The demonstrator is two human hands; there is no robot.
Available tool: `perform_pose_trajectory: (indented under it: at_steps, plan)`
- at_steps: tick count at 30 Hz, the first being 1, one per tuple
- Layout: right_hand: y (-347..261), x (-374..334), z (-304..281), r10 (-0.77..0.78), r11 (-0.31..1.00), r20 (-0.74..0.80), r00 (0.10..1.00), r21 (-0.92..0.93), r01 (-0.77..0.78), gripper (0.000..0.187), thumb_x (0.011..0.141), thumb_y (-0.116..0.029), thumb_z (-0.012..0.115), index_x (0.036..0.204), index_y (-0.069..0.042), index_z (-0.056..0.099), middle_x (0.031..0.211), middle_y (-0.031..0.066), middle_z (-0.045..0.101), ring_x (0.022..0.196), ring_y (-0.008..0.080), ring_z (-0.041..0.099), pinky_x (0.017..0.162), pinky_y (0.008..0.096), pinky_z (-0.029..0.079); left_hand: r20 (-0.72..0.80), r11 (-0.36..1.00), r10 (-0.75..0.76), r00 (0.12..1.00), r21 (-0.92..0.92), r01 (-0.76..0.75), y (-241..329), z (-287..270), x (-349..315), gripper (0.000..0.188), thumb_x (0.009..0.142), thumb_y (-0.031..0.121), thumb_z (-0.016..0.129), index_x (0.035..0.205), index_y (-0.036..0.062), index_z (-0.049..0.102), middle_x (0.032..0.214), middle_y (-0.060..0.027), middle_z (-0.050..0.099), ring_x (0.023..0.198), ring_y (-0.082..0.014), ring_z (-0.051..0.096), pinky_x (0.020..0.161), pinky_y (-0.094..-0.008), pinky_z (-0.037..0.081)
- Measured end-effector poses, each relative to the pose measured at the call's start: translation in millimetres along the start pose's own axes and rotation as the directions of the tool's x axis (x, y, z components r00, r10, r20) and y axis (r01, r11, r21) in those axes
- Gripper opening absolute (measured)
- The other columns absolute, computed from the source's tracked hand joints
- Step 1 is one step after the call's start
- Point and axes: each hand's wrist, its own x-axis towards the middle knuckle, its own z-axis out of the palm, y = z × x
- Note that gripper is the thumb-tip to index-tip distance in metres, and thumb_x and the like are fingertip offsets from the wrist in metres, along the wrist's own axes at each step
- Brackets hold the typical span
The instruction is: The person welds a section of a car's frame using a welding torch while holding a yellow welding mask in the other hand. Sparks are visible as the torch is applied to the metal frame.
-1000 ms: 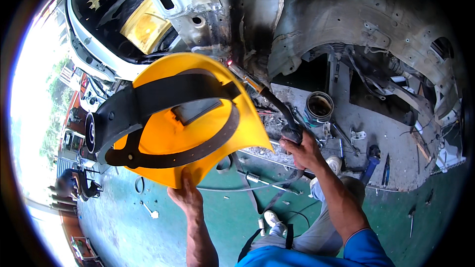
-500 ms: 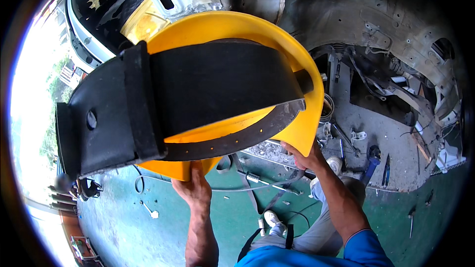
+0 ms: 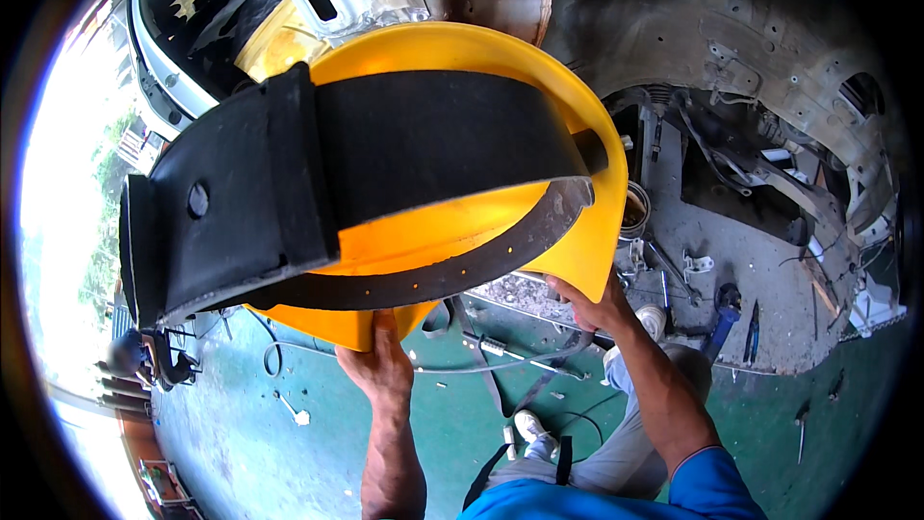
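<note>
A yellow welding mask (image 3: 577,87), its hollow inner side facing me, is held up close in front of the car body. Its wide black headband (image 3: 433,125) loops toward me, with a narrower strap below that has small holes. My left hand (image 3: 380,366) is closed on the mask's lower left edge, the thumb lying over the yellow shell. At the lower right corner, my right hand (image 3: 597,306) grips the same shell, part of its fingers hidden behind the edge. The mask's outer face is out of sight.
Beyond the mask stands a stripped car body (image 3: 674,19) with bare metal. Tools, including pliers (image 3: 752,332), and a can (image 3: 635,210) lie on a grey panel (image 3: 712,260) at right. Hoses and straps (image 3: 486,366) cross the green floor. Far left, a person (image 3: 135,356) is partly visible.
The headband has shifted slightly right and tipped, so more of the person at far left shows. Both hands keep nearly the same places on the mask.
</note>
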Motion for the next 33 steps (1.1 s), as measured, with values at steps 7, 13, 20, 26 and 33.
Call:
perform_pose_trajectory:
  at_steps: [7,13,20,26,33]
  plan:
    - [1.9,-1.7,-1.6,0.017,0.999,-0.008,1.000,-0.039,-0.017,0.042,0.085,-0.025,0.079,0.115,-0.003,0.059,0.089,0.0130,0.067,0.075,0.0224,0.064,0.070,0.0368,0.051,0.007,1.000,-0.016,1.000,-0.009,0.016,2.1,2.5,-0.3,0.025,0.096,0.020,0.067,0.106,-0.0033,0.068,0.090,-0.0045,0.070,0.082,-0.0119,0.061,0.076,-0.0280,0.048]
    - [-1.6,-1.0,0.8,-0.037,0.997,0.006,0.999,-0.065,0.037,0.044,0.086,-0.026,0.078,0.118,-0.003,0.059,0.099,0.0169,0.069,0.087,0.0292,0.067,0.079,0.0390,0.053,0.008,1.000,-0.001,1.000,-0.019,0.001,4.5,3.7,-1.2,0.025,0.096,0.019,0.066,0.107,-0.0035,0.068,0.091,-0.0053,0.071,0.084,-0.0121,0.061,0.077,-0.0289,0.049]
    - [1.8,1.6,-0.6,-0.078,0.995,0.016,0.997,-0.068,0.079,0.044,0.086,-0.027,0.078,0.117,-0.002,0.058,0.095,0.0152,0.068,0.083,0.0277,0.066,0.076,0.0382,0.053,0.012,1.000,0.026,1.000,-0.006,-0.025,1.8,4.3,-0.2,0.024,0.096,0.019,0.065,0.105,-0.0029,0.068,0.087,-0.0055,0.070,0.079,-0.0128,0.062,0.075,-0.0289,0.049]
    - [4.0,1.9,0.0,-0.018,0.999,0.016,1.000,-0.038,0.018,0.044,0.086,-0.028,0.079,0.114,-0.002,0.058,0.086,0.0133,0.066,0.075,0.0254,0.064,0.071,0.0373,0.052,0.006,0.999,0.035,0.999,-0.003,-0.034,0.3,4.4,-0.5,0.024,0.096,0.019,0.066,0.105,-0.0029,0.068,0.088,-0.0051,0.070,0.079,-0.0127,0.061,0.074,-0.0283,0.048]
    - [10.5,0.7,0.5,-0.080,0.996,-0.022,0.997,-0.036,0.079,0.042,0.085,-0.029,0.079,0.112,-0.003,0.059,0.084,0.0129,0.066,0.073,0.0230,0.063,0.069,0.0369,0.051,0.023,1.000,-0.001,1.000,-0.006,0.001,-0.2,4.3,-2.1,0.024,0.097,0.019,0.066,0.107,-0.0029,0.068,0.090,-0.0052,0.070,0.081,-0.0127,0.062,0.076,-0.0289,0.049]
